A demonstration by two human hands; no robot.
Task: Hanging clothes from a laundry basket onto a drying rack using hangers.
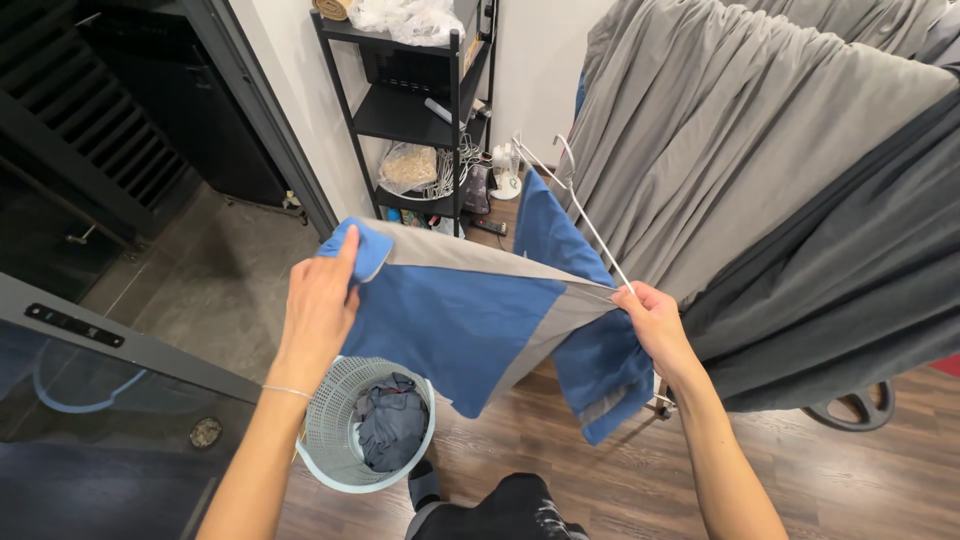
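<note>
A blue and grey garment [455, 315] is stretched between my two hands at chest height. My left hand [320, 300] grips its left upper corner, fingers closed over the cloth. My right hand [652, 322] pinches the right side of the garment together with a thin white wire hanger [580, 210] that sticks up and away from it. Part of the garment hangs down below my right hand.
A pale blue laundry basket [340, 455] with dark clothes stands on the wood floor below. Grey sheets [760, 170] drape over a drying rack at right. A black shelf unit [405, 110] with bags and cables stands behind. A dark glass door frame [120, 340] is at left.
</note>
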